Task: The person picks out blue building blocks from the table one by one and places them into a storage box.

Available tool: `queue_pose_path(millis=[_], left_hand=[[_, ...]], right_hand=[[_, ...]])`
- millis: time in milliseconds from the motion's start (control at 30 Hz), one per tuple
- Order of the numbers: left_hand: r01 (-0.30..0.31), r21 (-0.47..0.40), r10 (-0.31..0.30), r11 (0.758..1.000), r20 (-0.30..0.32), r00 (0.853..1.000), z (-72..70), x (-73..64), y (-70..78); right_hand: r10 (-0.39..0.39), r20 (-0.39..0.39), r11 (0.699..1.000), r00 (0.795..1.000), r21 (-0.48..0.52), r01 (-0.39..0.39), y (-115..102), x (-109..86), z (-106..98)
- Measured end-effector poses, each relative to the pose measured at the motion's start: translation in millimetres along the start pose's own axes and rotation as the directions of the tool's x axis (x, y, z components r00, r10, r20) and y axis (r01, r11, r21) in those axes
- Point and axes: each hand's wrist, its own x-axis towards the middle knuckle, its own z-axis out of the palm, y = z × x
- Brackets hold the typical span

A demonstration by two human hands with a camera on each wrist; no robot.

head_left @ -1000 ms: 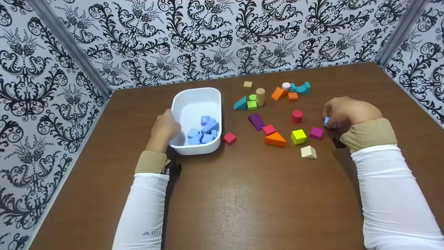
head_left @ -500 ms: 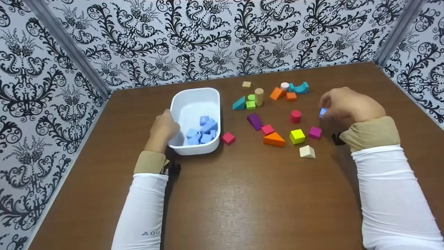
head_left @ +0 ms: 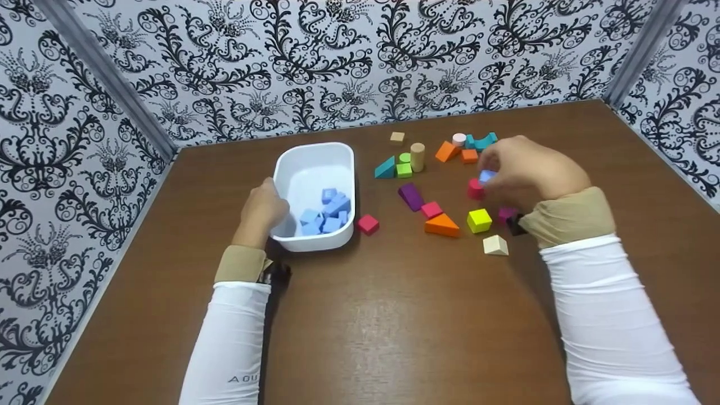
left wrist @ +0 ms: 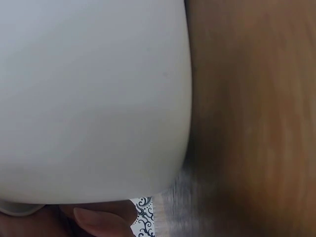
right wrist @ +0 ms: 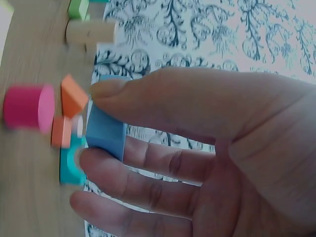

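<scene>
My left hand (head_left: pixel 264 207) grips the left rim of a white plastic tub (head_left: pixel 315 245). Inside the tub lie several light blue blocks (head_left: pixel 336 205), heaped toward the near end. The tub's wall (left wrist: pixel 94 98) fills most of the left wrist view, with a few fingertips (left wrist: pixel 96 219) below it. Thumb and fingers of my right hand (head_left: pixel 534 169) pinch a blue block (right wrist: pixel 106 131). In the head view it is held above the table, beside and partly over a red cylinder (head_left: pixel 475 190).
Across the table's right half lie loose blocks: a yellow cube (head_left: pixel 479 221), a cream prism (head_left: pixel 495 246), an orange triangle (head_left: pixel 442 226), a purple wedge (head_left: pixel 411 197) and a wooden cylinder (head_left: pixel 417 157). A red cube (head_left: pixel 368 224) sits beside the tub. Patterned walls (head_left: pixel 349 56) enclose the table.
My right hand has lifted the blue block off the table and carried it left, from right of the magenta cube to above the red cylinder. My left hand stays on the tub.
</scene>
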Motion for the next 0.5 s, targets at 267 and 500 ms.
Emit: queue_pose_path(millis=[267,500], left_hand=[[0.000,0.005,0.000,1.000,-0.002,1.000,0.2,0.9,-0.2],[-0.004,-0.002,0.004,1.000,-0.006,1.000,0.2,1.1,-2.4]], right_hand=[[-0.074,-0.008,0.997,0.997,0.028,0.075,-41.8,21.1,18.7],[-0.109,0.022,0.994,0.994,0.002,0.109,-78.4,35.0,36.4]])
